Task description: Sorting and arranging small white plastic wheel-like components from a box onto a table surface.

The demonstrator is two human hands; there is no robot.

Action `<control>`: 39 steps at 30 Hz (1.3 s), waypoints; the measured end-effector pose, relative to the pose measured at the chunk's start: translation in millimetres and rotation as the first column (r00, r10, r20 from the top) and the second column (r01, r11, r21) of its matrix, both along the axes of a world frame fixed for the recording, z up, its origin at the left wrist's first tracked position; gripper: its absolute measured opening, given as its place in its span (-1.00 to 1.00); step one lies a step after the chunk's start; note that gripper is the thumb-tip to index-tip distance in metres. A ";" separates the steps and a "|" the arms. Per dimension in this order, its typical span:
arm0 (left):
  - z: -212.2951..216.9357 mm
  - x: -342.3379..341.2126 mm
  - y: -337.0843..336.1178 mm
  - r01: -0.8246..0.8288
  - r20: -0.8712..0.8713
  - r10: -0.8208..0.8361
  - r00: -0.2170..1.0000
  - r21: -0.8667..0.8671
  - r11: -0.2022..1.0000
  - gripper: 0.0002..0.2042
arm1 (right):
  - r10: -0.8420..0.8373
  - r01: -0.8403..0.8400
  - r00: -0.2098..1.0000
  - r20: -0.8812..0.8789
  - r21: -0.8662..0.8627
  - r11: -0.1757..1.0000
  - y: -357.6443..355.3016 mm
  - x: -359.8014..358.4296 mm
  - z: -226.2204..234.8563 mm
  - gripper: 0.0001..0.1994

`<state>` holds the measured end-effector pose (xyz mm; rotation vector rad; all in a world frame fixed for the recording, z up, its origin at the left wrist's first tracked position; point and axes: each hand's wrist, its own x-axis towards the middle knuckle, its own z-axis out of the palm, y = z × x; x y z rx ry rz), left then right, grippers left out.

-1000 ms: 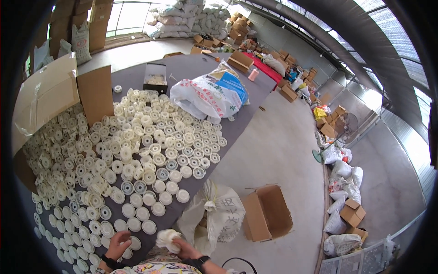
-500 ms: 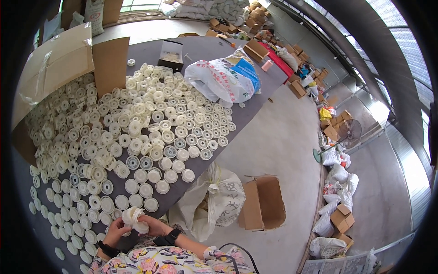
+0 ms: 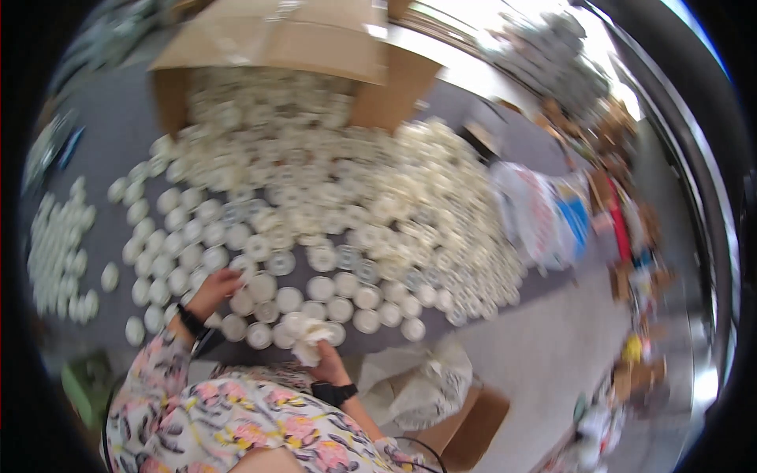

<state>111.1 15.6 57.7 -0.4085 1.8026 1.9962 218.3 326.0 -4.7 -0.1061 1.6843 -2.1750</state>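
Observation:
In my right hand (image 3: 330, 364) is a small cluster of white plastic rings (image 3: 309, 335), held above the near edge of the grey table. The fingers are closed round it, and blur hides how many pieces it has. My left hand (image 3: 218, 290) is apart from it, over the flat white round discs (image 3: 289, 299) lying in front of me. Its fingertips are close to the discs, but motion blur hides whether they grip one. Dark bands circle both wrists. Beyond the discs spreads a large heap of cream-white plastic rings (image 3: 315, 181).
An open cardboard box (image 3: 292, 39) lies on its side, rings spilling out. Another group of white discs (image 3: 59, 252) sits at the far left. A printed plastic bag (image 3: 532, 209) stands right. By the table are a white sack (image 3: 418, 378) and a cardboard box (image 3: 473, 430).
My view has swung left, so the table shifts right and its left side shows. My left hand has come away from the ring cluster toward the discs; my right hand keeps hold of it.

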 end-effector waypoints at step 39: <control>28.2 8.9 110.0 0.649 -0.349 -0.635 0.690 -0.092 0.755 -0.47 | -0.011 0.312 0.742 0.671 -0.330 0.891 9.9 -39.9 54.1 -0.62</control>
